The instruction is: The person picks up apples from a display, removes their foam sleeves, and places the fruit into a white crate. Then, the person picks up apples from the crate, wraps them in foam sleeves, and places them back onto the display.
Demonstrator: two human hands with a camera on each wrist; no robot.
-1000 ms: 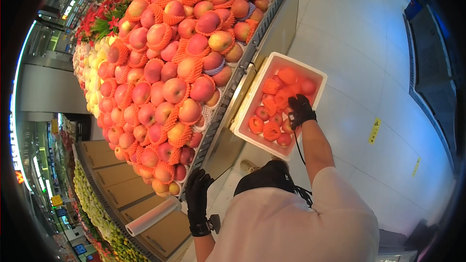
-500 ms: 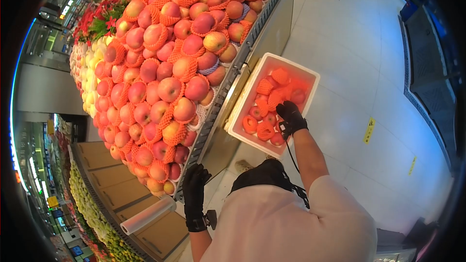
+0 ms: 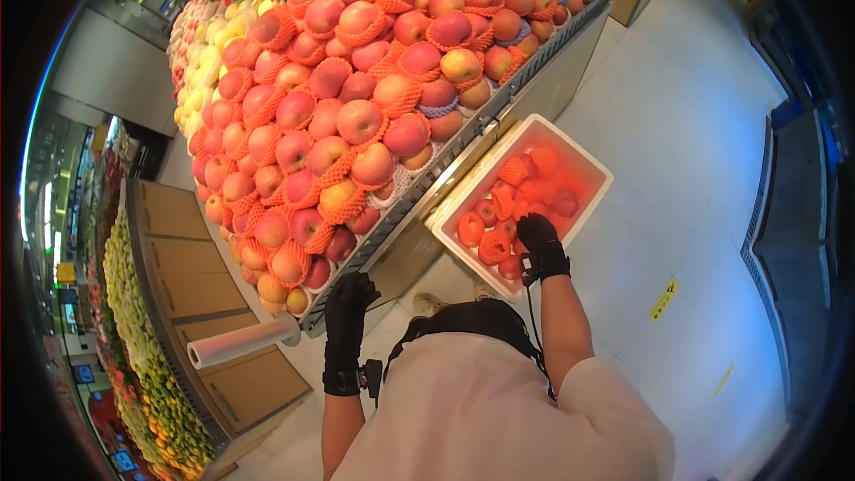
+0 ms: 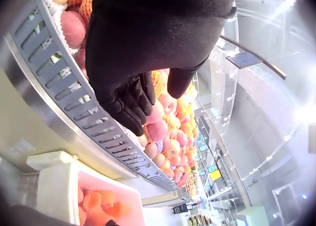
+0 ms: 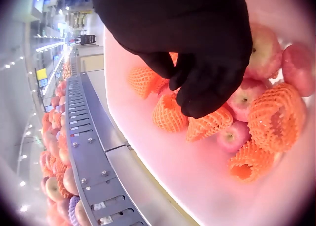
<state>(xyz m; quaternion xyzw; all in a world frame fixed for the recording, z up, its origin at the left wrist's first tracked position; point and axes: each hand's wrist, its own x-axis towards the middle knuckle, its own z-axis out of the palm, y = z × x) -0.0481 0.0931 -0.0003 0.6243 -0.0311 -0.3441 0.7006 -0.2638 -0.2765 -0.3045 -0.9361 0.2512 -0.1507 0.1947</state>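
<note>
— Begin at the fingers [image 5: 207, 95] of the right hand [image 3: 541, 245]. How do they lie?

— In a black glove, bent downward, with the tips among the netted apples [image 5: 170, 114] in the foam box [image 3: 572, 148]. One orange net sits right under the tips. The glove hides the contact, so I cannot tell whether they grasp that apple or only rest on it.

— And the hand itself?

— It is over the near end of the box, above red apples, some bare and some in orange nets. The box sits to the right of the display stand, just beside its grey slotted rail [image 4: 64, 82].

— Now the fingers [image 4: 131, 105] of the left hand [image 3: 346, 307].

— Also gloved in black, loosely bent and released, with nothing in them. They hang at the rail's near end. The wrist view does not show whether they touch it.

— Where is that hand compared with the other?

— To the left of the box, well apart from the right hand, with the stand's near corner between them.

— And farther out?

— The apple pile [image 3: 356, 120] rises beyond the rail, towards the far left. A roll of clear bags [image 3: 242, 343] hangs at the near left, below the stand's corner. Pale floor tiles [image 3: 695, 125] spread out on the right.
</note>
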